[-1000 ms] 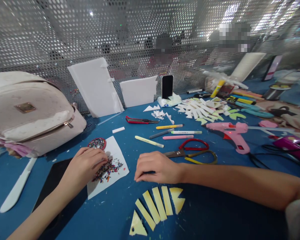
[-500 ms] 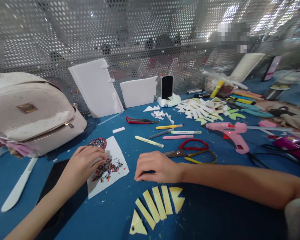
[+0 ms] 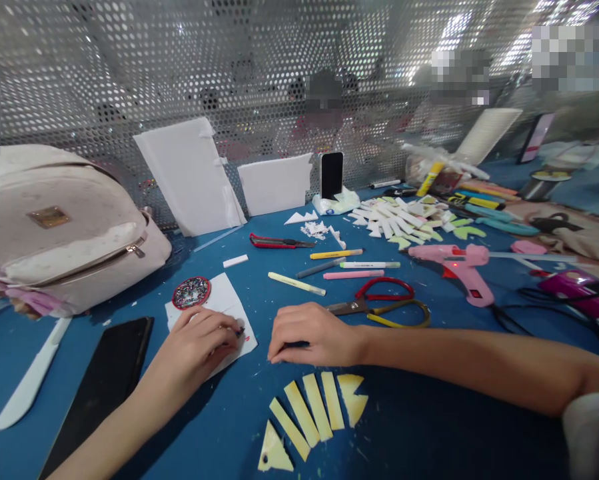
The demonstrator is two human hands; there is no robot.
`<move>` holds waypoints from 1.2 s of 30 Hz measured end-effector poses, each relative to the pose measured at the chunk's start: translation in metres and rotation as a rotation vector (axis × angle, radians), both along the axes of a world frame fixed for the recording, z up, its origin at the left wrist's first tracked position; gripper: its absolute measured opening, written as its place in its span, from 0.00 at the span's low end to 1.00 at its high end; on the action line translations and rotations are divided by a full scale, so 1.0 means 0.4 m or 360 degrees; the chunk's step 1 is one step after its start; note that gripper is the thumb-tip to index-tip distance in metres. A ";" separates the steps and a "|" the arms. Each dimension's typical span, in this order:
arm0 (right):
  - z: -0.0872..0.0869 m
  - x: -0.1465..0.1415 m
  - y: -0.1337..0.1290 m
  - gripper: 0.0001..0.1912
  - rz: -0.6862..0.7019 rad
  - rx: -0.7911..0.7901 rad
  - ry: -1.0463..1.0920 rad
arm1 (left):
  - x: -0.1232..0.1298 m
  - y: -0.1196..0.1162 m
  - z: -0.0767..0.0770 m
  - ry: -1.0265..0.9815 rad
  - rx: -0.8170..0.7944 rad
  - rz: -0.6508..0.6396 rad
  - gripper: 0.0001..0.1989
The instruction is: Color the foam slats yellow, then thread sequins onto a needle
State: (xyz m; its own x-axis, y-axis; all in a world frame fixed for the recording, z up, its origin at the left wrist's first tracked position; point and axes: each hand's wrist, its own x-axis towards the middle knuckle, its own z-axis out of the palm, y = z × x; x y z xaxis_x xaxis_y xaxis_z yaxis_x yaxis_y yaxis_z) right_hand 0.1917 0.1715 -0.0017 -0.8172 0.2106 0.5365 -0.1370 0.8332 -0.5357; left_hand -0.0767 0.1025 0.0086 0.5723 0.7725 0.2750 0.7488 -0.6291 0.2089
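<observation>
My left hand (image 3: 206,343) lies over a white sheet of paper (image 3: 229,293), fingers bent and drawn together. A few dark bits (image 3: 240,331) show at its fingertips; the hand hides the rest of the pile and whatever it grips. At the paper's upper left corner sits a round red-rimmed dish (image 3: 192,293) of mixed coloured bits. My right hand (image 3: 314,333) rests on the blue table with fingers curled in and nothing visible in it. Just below it, yellow foam-like strips (image 3: 302,410) lie in a fan between a triangular head piece (image 3: 274,450) and a notched tail piece (image 3: 352,397), shaped like a fish.
Scissors (image 3: 379,303), several markers (image 3: 296,283) and a red cutter knife (image 3: 279,241) lie beyond my hands. A pink glue gun (image 3: 459,263) with a cord stands right. Cut scraps (image 3: 404,217) are heaped behind. At left are a black phone-like slab (image 3: 104,380), white plastic knife (image 3: 34,380) and backpack (image 3: 69,227).
My left hand has slid right and toward me across the paper, from beside the dish onto the bits, uncovering the dish and more of the black slab. My right hand has stayed put.
</observation>
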 end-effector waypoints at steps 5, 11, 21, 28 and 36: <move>0.000 -0.001 -0.001 0.07 -0.0002 -0.0009 0.0018 | -0.009 0.008 0.008 -0.0009 -0.0044 -0.0029 0.07; 0.003 -0.002 -0.001 0.06 0.0010 0.0003 0.0071 | -0.014 0.009 0.010 -0.0031 -0.0075 -0.0037 0.08; 0.002 0.000 -0.002 0.07 -0.0004 0.0015 0.0047 | -0.015 0.011 0.003 -0.0091 -0.0103 -0.0049 0.09; 0.004 0.000 -0.002 0.07 0.0006 0.0022 0.0068 | 0.008 0.000 -0.005 -0.0182 -0.0189 0.0072 0.06; -0.001 0.000 -0.001 0.07 -0.0010 0.0028 0.0057 | 0.013 -0.006 0.027 -0.0549 -0.0246 0.0287 0.07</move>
State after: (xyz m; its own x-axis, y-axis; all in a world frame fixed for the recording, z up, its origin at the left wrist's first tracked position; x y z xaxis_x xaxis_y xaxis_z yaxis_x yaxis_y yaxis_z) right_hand 0.1916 0.1712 -0.0020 -0.7961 0.2058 0.5691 -0.1508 0.8433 -0.5159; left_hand -0.0715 0.1002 0.0196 0.3188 0.8991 0.2999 0.7136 -0.4359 0.5484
